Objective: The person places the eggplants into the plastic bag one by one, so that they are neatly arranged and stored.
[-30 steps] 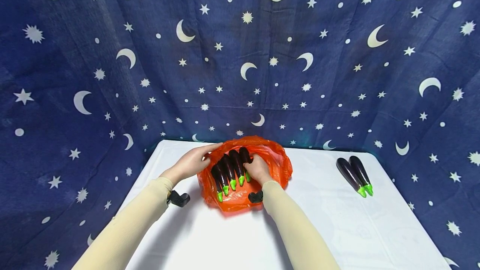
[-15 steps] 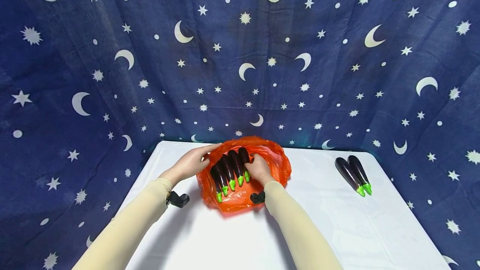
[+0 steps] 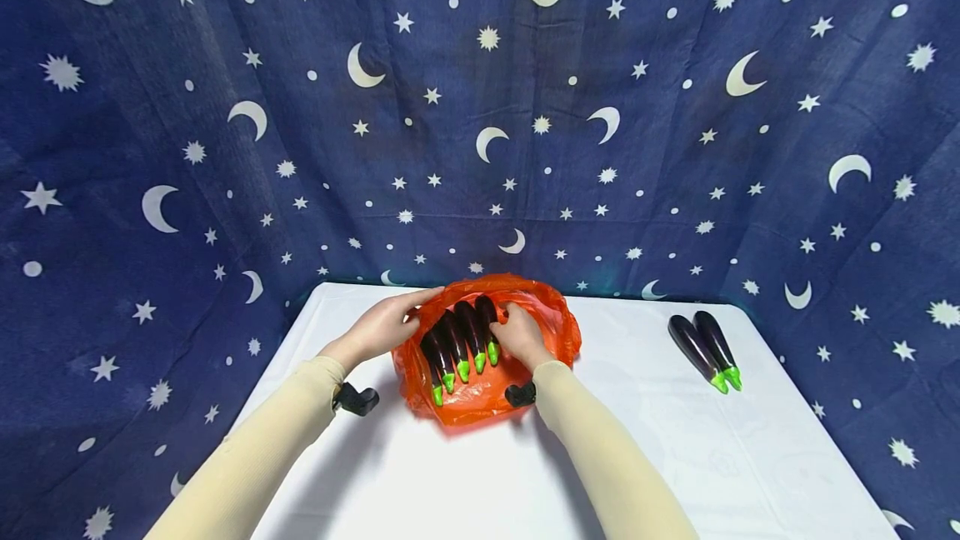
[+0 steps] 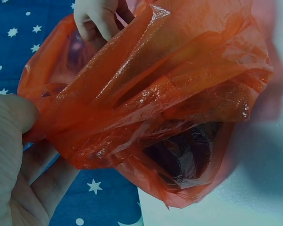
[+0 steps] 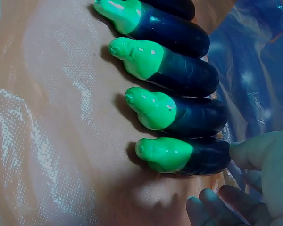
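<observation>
An orange-red plastic bag lies spread wide on the table, its mouth facing up. Several dark purple eggplants with bright green stems lie side by side in a row inside it. My left hand pinches the bag's left rim between thumb and fingers, as the left wrist view shows. Inside the bag, my right hand is beside the rightmost eggplant. Its thumb tip is at that eggplant's end, while the other fingers are spread apart from it. Bag folds partly hide the eggplants in the left wrist view.
Two more eggplants lie together on the right side of the white-covered table. A dark blue curtain with moons and stars hangs behind and around the table.
My right hand has shifted slightly right, away from the rightmost eggplant, showing more of it. My left hand keeps its hold on the bag, and the eggplants have stayed in their row.
</observation>
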